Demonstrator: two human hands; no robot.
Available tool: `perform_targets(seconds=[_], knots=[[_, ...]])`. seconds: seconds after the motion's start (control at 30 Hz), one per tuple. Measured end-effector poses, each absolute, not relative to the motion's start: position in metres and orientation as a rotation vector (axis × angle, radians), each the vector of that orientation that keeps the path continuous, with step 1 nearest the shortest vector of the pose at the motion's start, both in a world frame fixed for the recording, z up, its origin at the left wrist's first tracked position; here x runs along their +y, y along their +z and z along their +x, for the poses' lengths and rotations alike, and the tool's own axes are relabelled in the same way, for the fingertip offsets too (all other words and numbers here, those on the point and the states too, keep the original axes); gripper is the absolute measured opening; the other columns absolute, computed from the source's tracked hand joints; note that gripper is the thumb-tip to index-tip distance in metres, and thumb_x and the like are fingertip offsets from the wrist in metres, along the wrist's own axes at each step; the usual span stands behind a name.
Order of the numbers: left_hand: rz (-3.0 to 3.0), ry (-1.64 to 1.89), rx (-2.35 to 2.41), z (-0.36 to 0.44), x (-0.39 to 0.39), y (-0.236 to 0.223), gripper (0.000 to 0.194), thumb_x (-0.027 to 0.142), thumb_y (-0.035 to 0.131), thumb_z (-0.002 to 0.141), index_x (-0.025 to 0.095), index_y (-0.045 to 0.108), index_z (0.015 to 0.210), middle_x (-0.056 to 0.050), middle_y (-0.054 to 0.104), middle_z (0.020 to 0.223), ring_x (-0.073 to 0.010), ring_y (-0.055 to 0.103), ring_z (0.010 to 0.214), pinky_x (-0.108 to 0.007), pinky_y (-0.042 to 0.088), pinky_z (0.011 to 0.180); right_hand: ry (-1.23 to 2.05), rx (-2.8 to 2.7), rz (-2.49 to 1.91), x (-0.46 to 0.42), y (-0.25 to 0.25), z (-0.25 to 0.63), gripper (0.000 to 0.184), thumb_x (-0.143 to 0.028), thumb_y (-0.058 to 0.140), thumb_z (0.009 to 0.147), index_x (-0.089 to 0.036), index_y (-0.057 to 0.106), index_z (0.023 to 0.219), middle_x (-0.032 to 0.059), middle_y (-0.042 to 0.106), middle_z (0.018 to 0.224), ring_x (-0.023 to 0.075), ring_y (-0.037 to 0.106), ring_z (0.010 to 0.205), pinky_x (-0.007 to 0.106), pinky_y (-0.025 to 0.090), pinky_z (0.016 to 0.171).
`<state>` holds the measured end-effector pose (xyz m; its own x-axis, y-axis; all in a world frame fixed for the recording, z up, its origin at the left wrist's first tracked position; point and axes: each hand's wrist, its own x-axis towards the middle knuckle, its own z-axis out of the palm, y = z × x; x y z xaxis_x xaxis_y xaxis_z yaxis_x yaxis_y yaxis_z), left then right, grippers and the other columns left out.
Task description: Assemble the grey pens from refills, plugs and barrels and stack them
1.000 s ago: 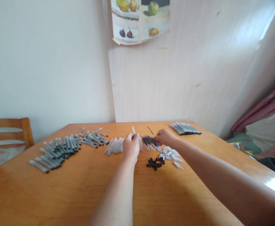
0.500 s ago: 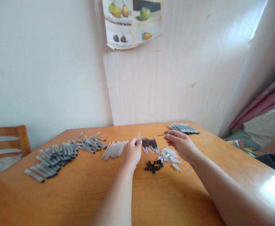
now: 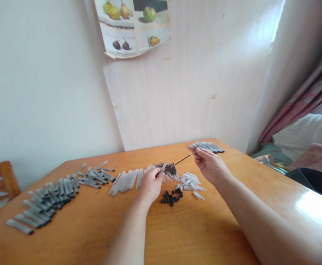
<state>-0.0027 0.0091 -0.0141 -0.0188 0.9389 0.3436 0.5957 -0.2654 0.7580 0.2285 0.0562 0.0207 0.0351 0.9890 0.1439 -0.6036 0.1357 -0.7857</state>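
Left hand: the left hand point(image 3: 150, 185) is closed round the lower part of a clear tube point(image 3: 163, 166), whose upper end sticks out above the thumb, tilted; whether that end is open, cannot tell.
Right hand: the right hand point(image 3: 212, 167) is in a narrow fingertip pinch on the pale end of a thin dark rod point(image 3: 182, 159), the dark length slanting down towards the left hand.
Gap: rod tip near the tube; no contact made out. Dark rods on the table lie behind, so the tip is hard to pick out.
Handling, my judgement: rod is slender, so a light pinch at the pale end should do; squeezing or side load may bend it. Tube best kept steady in the left, with the right doing the fine aiming. Slants differ; matching them would lessen scraping.
Dark rods: a close row of dark rods point(image 3: 172, 171) just beyond the left hand; a low wrist could disturb it.
Pale tubes: pale tubes point(image 3: 127, 181) side by side, left of the left hand.
Small parts: black caps point(image 3: 172, 198) in a loose cluster on the near side; white pieces point(image 3: 190, 182) heaped beside them.
Tabletop edges: on the wooden tabletop point(image 3: 183, 235), black-ended tubes point(image 3: 53, 195) spread at left, a grey bundle point(image 3: 208, 147) far right.
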Motion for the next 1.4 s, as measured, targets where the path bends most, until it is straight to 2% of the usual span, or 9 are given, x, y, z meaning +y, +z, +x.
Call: perform_targets(seconds=[0.43, 0.73, 1.13, 1.4], knots=[[1.914, 1.154, 1.568, -0.001, 0.008, -0.014, 0.026, 0.027, 0.055, 0.084, 0.023, 0.071, 0.104, -0.007, 0.071, 0.100, -0.0196, 0.063, 0.093, -0.030, 0.045, 0.084, 1.246, -0.843, -0.690, 0.058, 0.019, 0.230, 0.019, -0.027, 0.077, 0.069, -0.016, 0.069, 0.082, 0.0021, 0.064, 0.072, 0.0098, 0.058, 0.061, 0.020, 0.048, 0.052], [1.963, 1.135, 1.636, 0.004, 0.002, -0.007, 0.023, 0.029, 0.058, 0.082, 0.023, 0.073, 0.099, -0.007, 0.070, 0.094, -0.0202, 0.061, 0.091, -0.029, 0.044, 0.081, 1.259, -0.805, -0.663, 0.056, 0.020, 0.228, 0.022, -0.026, 0.081, 0.065, -0.016, 0.070, 0.081, 0.0015, 0.064, 0.072, 0.0078, 0.057, 0.061, 0.017, 0.047, 0.051], [1.997, 1.094, 1.690, 0.007, -0.001, -0.006, 0.020, 0.029, 0.059, 0.081, 0.023, 0.074, 0.093, -0.008, 0.068, 0.087, -0.0204, 0.060, 0.085, -0.029, 0.043, 0.077, 1.202, -0.931, -0.717, 0.048, 0.020, 0.219, 0.030, -0.034, 0.080, 0.064, -0.017, 0.070, 0.086, 0.0027, 0.063, 0.073, 0.0110, 0.056, 0.064, 0.022, 0.044, 0.053], [2.023, 1.050, 1.638, 0.008, -0.002, -0.005, 0.023, 0.030, 0.058, 0.081, 0.023, 0.074, 0.095, -0.007, 0.069, 0.089, -0.0202, 0.061, 0.087, -0.028, 0.044, 0.078, 1.144, -1.043, -0.753, 0.041, 0.018, 0.212, 0.034, -0.037, 0.077, 0.066, -0.017, 0.062, 0.088, 0.0014, 0.063, 0.073, 0.0100, 0.054, 0.061, 0.023, 0.043, 0.055]])
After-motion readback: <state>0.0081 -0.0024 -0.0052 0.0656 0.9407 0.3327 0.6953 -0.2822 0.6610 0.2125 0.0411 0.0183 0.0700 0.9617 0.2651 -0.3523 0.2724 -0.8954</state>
